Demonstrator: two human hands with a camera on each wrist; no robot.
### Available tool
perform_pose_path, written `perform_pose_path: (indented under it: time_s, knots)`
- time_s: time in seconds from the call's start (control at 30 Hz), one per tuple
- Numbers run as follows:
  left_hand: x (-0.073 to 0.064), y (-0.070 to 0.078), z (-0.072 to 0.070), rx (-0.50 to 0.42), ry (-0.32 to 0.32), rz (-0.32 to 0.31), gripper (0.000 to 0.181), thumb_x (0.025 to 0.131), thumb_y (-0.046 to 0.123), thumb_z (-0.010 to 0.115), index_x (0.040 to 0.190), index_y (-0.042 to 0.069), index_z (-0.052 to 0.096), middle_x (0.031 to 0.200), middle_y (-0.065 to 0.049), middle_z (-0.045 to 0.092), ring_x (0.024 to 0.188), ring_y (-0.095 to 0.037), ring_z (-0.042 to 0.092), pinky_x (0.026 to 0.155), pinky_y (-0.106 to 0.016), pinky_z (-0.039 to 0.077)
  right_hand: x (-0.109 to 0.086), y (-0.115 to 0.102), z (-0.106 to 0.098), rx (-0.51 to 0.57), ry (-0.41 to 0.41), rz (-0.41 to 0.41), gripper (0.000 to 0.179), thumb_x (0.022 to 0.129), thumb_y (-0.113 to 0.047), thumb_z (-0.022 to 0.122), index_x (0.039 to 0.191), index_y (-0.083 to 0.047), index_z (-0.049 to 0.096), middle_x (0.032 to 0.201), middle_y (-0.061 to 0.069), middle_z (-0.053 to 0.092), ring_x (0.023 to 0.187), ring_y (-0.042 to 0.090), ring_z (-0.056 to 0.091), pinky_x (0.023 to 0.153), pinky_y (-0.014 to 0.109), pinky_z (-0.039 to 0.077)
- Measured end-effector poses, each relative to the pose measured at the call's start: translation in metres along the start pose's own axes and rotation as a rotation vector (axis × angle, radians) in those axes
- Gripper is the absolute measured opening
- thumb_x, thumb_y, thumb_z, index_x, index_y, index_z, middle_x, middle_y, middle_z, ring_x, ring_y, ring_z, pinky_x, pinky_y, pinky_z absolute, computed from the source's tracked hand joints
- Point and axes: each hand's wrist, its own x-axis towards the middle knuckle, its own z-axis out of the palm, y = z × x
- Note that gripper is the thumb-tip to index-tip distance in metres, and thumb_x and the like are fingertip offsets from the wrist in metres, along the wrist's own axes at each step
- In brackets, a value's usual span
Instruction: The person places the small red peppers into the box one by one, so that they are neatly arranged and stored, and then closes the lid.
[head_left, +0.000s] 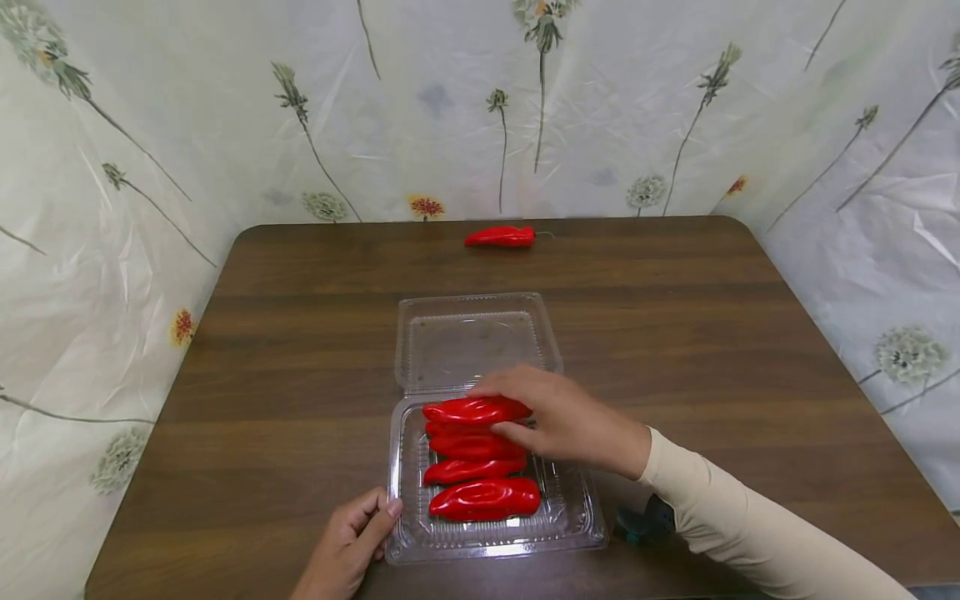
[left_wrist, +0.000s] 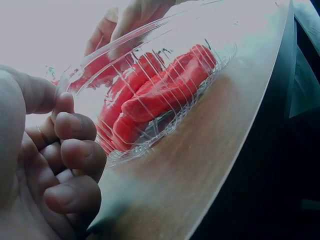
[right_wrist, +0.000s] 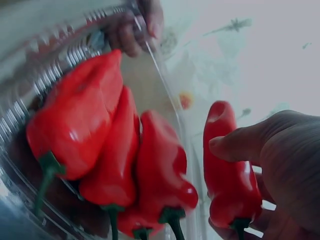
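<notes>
My right hand (head_left: 562,417) grips a glossy red pepper (head_left: 468,409) over the far side of a clear plastic clamshell container (head_left: 517,550). In the right wrist view, the thumb lies across this held pepper (right_wrist: 225,175), whose green stem points toward the bottom of the picture. Several more red peppers (head_left: 483,500) lie side by side in the container's base. At the near left corner my left hand (head_left: 352,533) pinches the container's rim between thumb and fingers. The left wrist view shows those fingers curled at the clear edge, with the peppers (left_wrist: 170,85) visible through the ribbed wall.
The container's lid (head_left: 480,350) lies folded back, away from me. Another red pepper (head_left: 501,237) rests at the far edge of the brown wooden table (head_left: 300,333). A dark object (head_left: 645,521) sits partly hidden beside my right sleeve. Flower-patterned sheeting (head_left: 450,108) surrounds the table.
</notes>
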Motion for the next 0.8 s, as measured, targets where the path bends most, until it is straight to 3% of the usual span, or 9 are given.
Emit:
perform_pose_path:
  time_s: [0.33,0.47,0.8]
  knots:
    - [0.001,0.001,0.000,0.011,0.010,-0.031,0.026,0.105,0.003,0.048,0.079,0.004,0.050,0.062,-0.010,0.042,0.054,-0.020,0.042,0.046,-0.031,0.039,-0.015,-0.020,0.009,-0.074,-0.013,-0.035,0.052,0.086,-0.022,0.082,0.134,-0.020,0.063,0.131,-0.005,0.065,0.119,0.014,0.060,0.098,0.036,0.052]
    - [0.001,0.002,0.000,0.007,0.005,-0.048,0.026,0.105,0.004,0.048,0.079,0.003,0.051,0.063,-0.012,0.042,0.054,-0.021,0.042,0.046,-0.032,0.039,-0.021,-0.024,0.014,-0.103,-0.016,-0.035,0.053,0.085,-0.025,0.083,0.134,-0.021,0.063,0.133,-0.006,0.064,0.122,0.014,0.059,0.101,0.038,0.051]
    - [0.001,0.001,0.000,0.001,-0.004,-0.039,0.025,0.105,0.003,0.047,0.080,0.002,0.051,0.062,-0.012,0.042,0.054,-0.017,0.043,0.045,-0.032,0.039,-0.028,-0.028,0.025,-0.189,0.056,-0.084,0.054,0.080,-0.023,0.086,0.130,-0.021,0.066,0.128,-0.006,0.066,0.121,0.014,0.058,0.103,0.044,0.048]
